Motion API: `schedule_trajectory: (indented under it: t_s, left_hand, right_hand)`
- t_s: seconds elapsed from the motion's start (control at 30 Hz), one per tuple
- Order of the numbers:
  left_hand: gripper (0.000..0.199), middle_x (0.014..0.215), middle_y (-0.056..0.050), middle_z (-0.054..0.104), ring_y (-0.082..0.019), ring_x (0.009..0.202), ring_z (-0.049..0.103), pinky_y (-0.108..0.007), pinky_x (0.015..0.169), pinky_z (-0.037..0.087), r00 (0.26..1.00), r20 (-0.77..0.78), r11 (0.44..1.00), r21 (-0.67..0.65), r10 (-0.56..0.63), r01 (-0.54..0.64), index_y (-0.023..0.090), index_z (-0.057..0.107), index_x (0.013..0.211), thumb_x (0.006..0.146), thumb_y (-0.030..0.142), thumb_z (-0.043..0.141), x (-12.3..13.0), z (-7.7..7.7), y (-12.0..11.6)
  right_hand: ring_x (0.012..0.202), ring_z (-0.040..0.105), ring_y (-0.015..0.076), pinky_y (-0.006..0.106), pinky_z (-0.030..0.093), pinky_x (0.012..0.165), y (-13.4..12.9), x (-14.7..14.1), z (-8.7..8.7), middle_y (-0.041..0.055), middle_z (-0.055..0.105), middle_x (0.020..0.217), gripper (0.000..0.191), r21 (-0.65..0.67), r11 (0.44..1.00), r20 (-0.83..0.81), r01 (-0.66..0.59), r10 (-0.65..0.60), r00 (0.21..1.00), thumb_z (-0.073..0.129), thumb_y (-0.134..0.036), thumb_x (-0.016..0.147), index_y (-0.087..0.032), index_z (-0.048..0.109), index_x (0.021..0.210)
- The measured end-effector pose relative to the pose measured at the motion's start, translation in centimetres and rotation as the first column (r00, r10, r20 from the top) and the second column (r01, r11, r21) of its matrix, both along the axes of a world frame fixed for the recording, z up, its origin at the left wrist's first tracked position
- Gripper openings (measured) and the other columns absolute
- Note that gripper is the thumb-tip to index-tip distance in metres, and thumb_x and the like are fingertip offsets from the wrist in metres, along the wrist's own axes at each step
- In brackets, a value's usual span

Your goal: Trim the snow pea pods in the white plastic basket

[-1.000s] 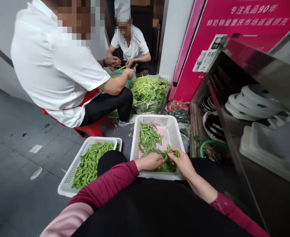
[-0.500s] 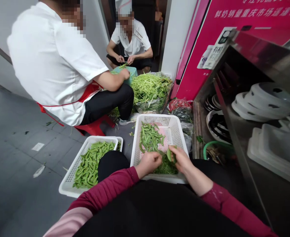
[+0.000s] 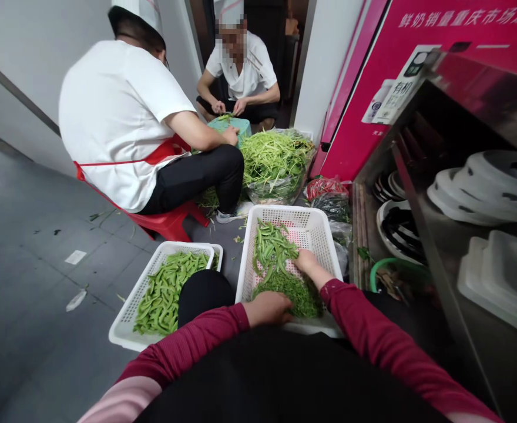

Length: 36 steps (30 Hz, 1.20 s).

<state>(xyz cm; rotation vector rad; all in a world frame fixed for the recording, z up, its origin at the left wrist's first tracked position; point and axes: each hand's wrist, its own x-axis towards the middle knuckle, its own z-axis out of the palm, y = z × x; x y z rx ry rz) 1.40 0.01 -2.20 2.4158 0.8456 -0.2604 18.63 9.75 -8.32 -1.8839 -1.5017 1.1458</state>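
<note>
A white perforated basket stands between my knees. Green pea pods lie in its middle, and a heap of thin green trimmings fills the near part. My left hand is low over the near edge of the trimmings, fingers curled; whether anything is between them is too small to tell. My right hand reaches in at the right edge of the pods, its fingertips touching them and partly hidden. To the left, a second white basket holds many pods.
A person in white sits on a red stool at the left; another person squats behind a teal basket. Leafy stems are heaped beyond my basket. A metal shelf with white dishes stands close on the right.
My right hand has moved forward and down to the pods; the pod it held is no longer visible there. My left hand has lowered toward me. The view has shifted slightly.
</note>
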Motion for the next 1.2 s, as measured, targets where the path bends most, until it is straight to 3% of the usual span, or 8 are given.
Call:
schedule_trajectory:
  t_s: [0.13, 0.27, 0.5, 0.63, 0.8, 1.0, 1.07, 1.2]
  left_hand:
    - [0.020, 0.078, -0.007, 0.063, -0.019, 0.073, 0.058, -0.028, 0.068, 0.043, 0.979, 0.068, 0.982, -0.022, 0.190, -0.189, 0.016, 0.064, 0.081, 0.077, 0.024, 0.046, -0.4, 0.1, 1.0]
    - [0.026, 0.076, -0.005, 0.064, -0.014, 0.068, 0.057, -0.023, 0.064, 0.041, 0.889, 0.207, 0.913, -0.083, 0.408, -0.399, 0.015, 0.062, 0.084, 0.082, 0.025, 0.038, 0.3, 1.0, 2.3]
    - [0.029, 0.074, -0.006, 0.062, -0.015, 0.067, 0.057, -0.024, 0.062, 0.040, 0.910, 0.310, 0.944, 0.097, 0.274, -0.317, 0.014, 0.058, 0.082, 0.085, 0.024, 0.031, 1.9, 2.7, 1.4]
    - [0.024, 0.072, -0.007, 0.061, -0.017, 0.065, 0.057, -0.025, 0.060, 0.040, 0.965, 0.231, 0.964, 0.201, 0.126, -0.174, 0.014, 0.057, 0.077, 0.082, 0.022, 0.035, 1.4, 3.9, 0.5]
    - [0.015, 0.067, -0.005, 0.061, -0.014, 0.061, 0.055, -0.022, 0.056, 0.038, 0.978, 0.173, 0.987, 0.127, -0.115, 0.094, 0.015, 0.057, 0.064, 0.073, 0.020, 0.045, 0.5, 4.8, -0.2]
    - [0.023, 0.064, -0.005, 0.059, -0.014, 0.063, 0.055, -0.024, 0.062, 0.041, 0.960, 0.045, 0.933, 0.226, 0.277, -0.280, 0.015, 0.060, 0.069, 0.077, 0.021, 0.039, -2.5, 3.5, 2.6]
    - [0.023, 0.073, -0.006, 0.060, -0.015, 0.068, 0.056, -0.024, 0.065, 0.042, 0.961, 0.027, 0.926, 0.261, 0.276, -0.273, 0.014, 0.060, 0.082, 0.079, 0.021, 0.039, -3.0, 3.4, 2.8]
    - [0.043, 0.104, -0.009, 0.054, -0.017, 0.076, 0.058, -0.026, 0.063, 0.045, 0.993, 0.074, 0.938, 0.330, 0.087, -0.107, 0.019, 0.042, 0.120, 0.079, 0.031, 0.046, -2.0, 4.2, 0.8]
  right_hand:
    - [0.045, 0.047, 0.0123, 0.023, 0.030, 0.043, -1.5, 1.4, 1.1, -0.0009, 0.044, 0.039, 0.023, -0.162, 0.984, -0.133, 0.075, -0.097, 0.986, 0.062, -0.007, 0.050, -0.019, 0.043, 0.045]
    - [0.038, 0.035, 0.0051, 0.020, 0.027, 0.037, -5.2, 2.3, 3.8, 0.0010, 0.055, 0.054, 0.011, -0.240, 0.969, -0.341, 0.053, -0.135, 0.930, 0.056, -0.023, 0.065, -0.016, 0.049, 0.060]
    - [0.037, 0.031, 0.0013, 0.016, 0.020, 0.035, -10.1, 1.0, 7.5, -0.0030, 0.053, 0.055, 0.021, -0.382, 0.923, -0.780, 0.041, -0.346, 0.521, 0.068, -0.021, 0.059, -0.015, 0.049, 0.067]
    - [0.036, 0.030, 0.0006, 0.016, 0.017, 0.035, -11.1, 0.7, 8.5, -0.0032, 0.053, 0.054, 0.021, -0.349, 0.936, -0.785, -0.050, -0.263, 0.561, 0.067, -0.021, 0.058, -0.015, 0.048, 0.065]
    - [0.033, 0.027, 0.0004, 0.016, 0.013, 0.034, -12.4, 0.9, 9.4, -0.0061, 0.048, 0.046, 0.022, -0.401, 0.870, -0.758, -0.289, -0.137, 0.637, 0.065, -0.020, 0.058, -0.016, 0.044, 0.062]
    - [0.033, 0.025, 0.0002, 0.016, 0.013, 0.034, -13.9, 2.3, 10.1, -0.0074, 0.044, 0.047, 0.022, -0.371, 0.834, -0.831, -0.408, -0.102, 0.546, 0.064, -0.019, 0.061, -0.017, 0.043, 0.065]
    - [0.034, 0.027, -0.0001, 0.016, 0.013, 0.035, -14.2, 2.8, 10.1, -0.0056, 0.048, 0.053, 0.023, -0.388, 0.838, -0.837, -0.383, -0.147, 0.527, 0.065, -0.018, 0.060, -0.017, 0.043, 0.067]
    - [0.035, 0.025, -0.0001, 0.016, 0.013, 0.036, -14.4, 3.2, 9.3, -0.0050, 0.049, 0.055, 0.023, -0.422, 0.824, -0.835, -0.378, -0.191, 0.515, 0.064, -0.018, 0.060, -0.017, 0.044, 0.070]
